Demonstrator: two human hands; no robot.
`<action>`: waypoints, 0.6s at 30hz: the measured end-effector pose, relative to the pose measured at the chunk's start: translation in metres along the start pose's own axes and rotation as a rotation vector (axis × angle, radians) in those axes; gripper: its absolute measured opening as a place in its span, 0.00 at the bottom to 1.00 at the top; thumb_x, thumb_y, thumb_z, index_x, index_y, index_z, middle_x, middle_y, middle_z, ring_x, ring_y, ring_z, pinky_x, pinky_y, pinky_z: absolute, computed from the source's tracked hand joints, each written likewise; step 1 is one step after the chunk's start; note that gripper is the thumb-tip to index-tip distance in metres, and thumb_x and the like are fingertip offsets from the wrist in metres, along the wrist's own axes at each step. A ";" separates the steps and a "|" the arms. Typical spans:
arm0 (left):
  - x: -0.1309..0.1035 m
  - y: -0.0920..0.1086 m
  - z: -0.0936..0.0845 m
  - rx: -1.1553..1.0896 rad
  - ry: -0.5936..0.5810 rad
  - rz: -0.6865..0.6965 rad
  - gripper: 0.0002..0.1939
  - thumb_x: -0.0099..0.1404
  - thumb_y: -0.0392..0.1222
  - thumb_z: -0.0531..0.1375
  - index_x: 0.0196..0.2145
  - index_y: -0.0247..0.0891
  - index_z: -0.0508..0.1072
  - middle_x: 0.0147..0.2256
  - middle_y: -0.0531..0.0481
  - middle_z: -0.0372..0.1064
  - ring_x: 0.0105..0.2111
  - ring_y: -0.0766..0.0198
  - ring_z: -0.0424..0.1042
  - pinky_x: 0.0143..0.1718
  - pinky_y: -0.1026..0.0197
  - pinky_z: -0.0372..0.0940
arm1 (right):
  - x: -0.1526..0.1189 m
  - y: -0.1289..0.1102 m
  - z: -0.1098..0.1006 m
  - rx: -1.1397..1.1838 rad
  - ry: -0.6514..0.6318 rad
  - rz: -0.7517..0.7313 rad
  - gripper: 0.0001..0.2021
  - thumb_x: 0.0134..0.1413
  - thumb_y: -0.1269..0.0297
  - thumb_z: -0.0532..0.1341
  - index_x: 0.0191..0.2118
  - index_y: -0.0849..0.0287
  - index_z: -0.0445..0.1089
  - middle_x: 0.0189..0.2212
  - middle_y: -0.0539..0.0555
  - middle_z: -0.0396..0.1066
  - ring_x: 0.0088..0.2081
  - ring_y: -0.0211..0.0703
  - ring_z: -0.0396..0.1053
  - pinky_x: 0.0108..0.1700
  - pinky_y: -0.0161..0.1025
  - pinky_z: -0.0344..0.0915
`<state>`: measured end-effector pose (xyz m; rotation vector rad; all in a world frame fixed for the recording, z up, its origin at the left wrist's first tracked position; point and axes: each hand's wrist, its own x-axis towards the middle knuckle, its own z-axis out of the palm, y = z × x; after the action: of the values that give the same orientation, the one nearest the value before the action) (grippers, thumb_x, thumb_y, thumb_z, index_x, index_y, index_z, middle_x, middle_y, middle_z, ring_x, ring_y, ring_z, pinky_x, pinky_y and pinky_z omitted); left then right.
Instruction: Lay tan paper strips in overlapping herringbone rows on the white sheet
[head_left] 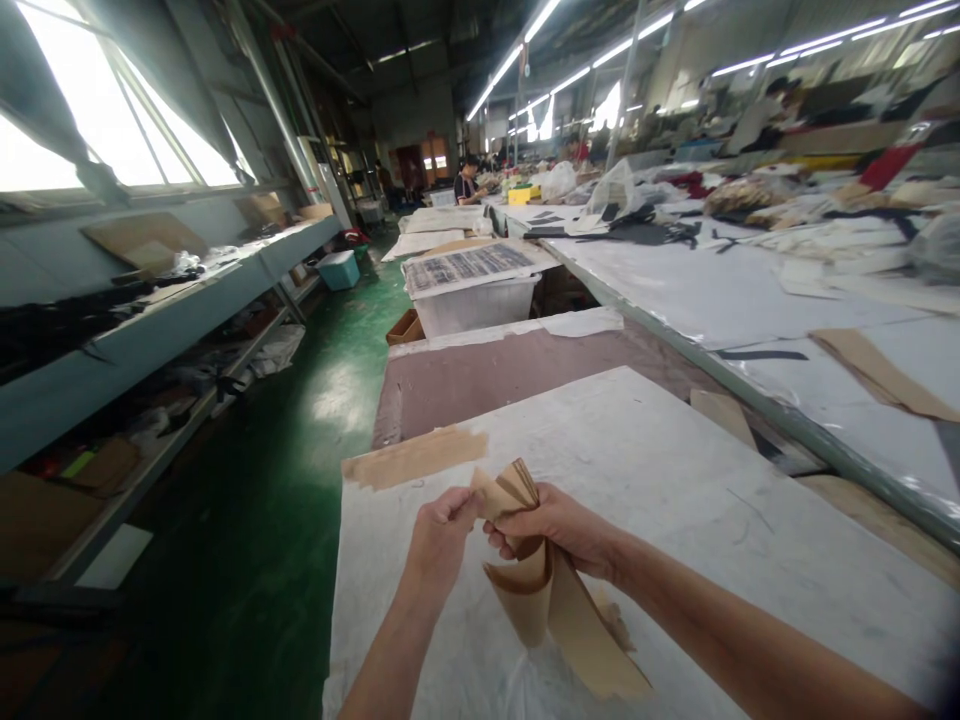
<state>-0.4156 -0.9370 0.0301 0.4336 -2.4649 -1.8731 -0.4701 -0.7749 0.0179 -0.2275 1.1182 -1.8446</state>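
With our right hand [553, 522] we are clutching a bundle of brown strips [596, 640] over the white surface [637, 480], while our left hand [448, 522] is pinching its upper left edge. Our forearms [401, 640] are slanting inward, the left one steeper, and our hands are sitting close together.

It was a workshop: rows of strip lights [541, 20] ran across the upper right, a long worktable [675, 285] strewn with dark cut pieces [637, 228] and plastic bags [559, 182] filled the right side, a loaded bench [150, 335] lined the left above green floor [292, 480], and a blurred figure [757, 117] at upper right was probably a worker.
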 end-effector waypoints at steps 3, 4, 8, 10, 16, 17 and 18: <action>0.002 -0.011 -0.006 -0.008 0.113 -0.064 0.16 0.58 0.52 0.59 0.29 0.36 0.76 0.23 0.52 0.69 0.24 0.67 0.64 0.27 0.65 0.59 | 0.003 0.002 -0.006 -0.101 -0.006 0.055 0.10 0.40 0.69 0.67 0.32 0.66 0.73 0.29 0.55 0.74 0.30 0.37 0.69 0.36 0.33 0.65; 0.003 -0.016 -0.010 -0.046 0.168 -0.095 0.17 0.57 0.53 0.59 0.31 0.35 0.77 0.23 0.52 0.69 0.24 0.67 0.63 0.26 0.65 0.58 | 0.003 0.003 -0.009 -0.149 -0.010 0.085 0.09 0.39 0.69 0.67 0.31 0.66 0.73 0.29 0.54 0.74 0.30 0.37 0.69 0.35 0.32 0.65; 0.009 -0.045 -0.034 -0.187 0.335 -0.177 0.19 0.56 0.53 0.60 0.34 0.33 0.76 0.20 0.53 0.66 0.20 0.70 0.62 0.22 0.67 0.57 | 0.009 0.003 -0.031 -0.334 0.018 0.159 0.07 0.39 0.69 0.65 0.29 0.65 0.72 0.26 0.54 0.74 0.27 0.37 0.69 0.30 0.31 0.64; 0.013 -0.059 -0.048 -0.162 0.371 -0.184 0.18 0.56 0.52 0.60 0.33 0.32 0.76 0.20 0.53 0.67 0.19 0.71 0.62 0.21 0.68 0.58 | 0.015 0.000 -0.043 -0.404 0.078 0.157 0.06 0.40 0.68 0.64 0.27 0.64 0.71 0.23 0.53 0.73 0.23 0.35 0.67 0.26 0.30 0.62; 0.033 -0.083 -0.080 -0.022 0.465 -0.217 0.14 0.56 0.49 0.58 0.33 0.33 0.72 0.22 0.51 0.71 0.21 0.67 0.71 0.20 0.68 0.62 | 0.057 -0.011 -0.062 -0.558 0.373 0.112 0.09 0.42 0.61 0.64 0.29 0.62 0.69 0.22 0.52 0.72 0.23 0.38 0.68 0.24 0.32 0.63; 0.038 -0.084 -0.084 -0.001 0.480 -0.229 0.13 0.56 0.48 0.58 0.31 0.34 0.71 0.23 0.50 0.71 0.22 0.66 0.72 0.19 0.69 0.61 | 0.066 -0.012 -0.063 -0.597 0.419 0.088 0.09 0.42 0.62 0.64 0.29 0.62 0.69 0.23 0.53 0.72 0.23 0.38 0.68 0.25 0.32 0.64; 0.044 -0.086 -0.088 0.024 0.492 -0.244 0.12 0.55 0.47 0.58 0.30 0.34 0.70 0.23 0.50 0.72 0.21 0.66 0.72 0.17 0.69 0.59 | 0.075 -0.013 -0.063 -0.636 0.458 0.068 0.09 0.42 0.62 0.63 0.28 0.63 0.69 0.23 0.53 0.72 0.24 0.39 0.69 0.26 0.32 0.65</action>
<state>-0.4240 -1.0509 -0.0333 1.0902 -2.1771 -1.5575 -0.5548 -0.7939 -0.0292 -0.1242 1.9953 -1.4629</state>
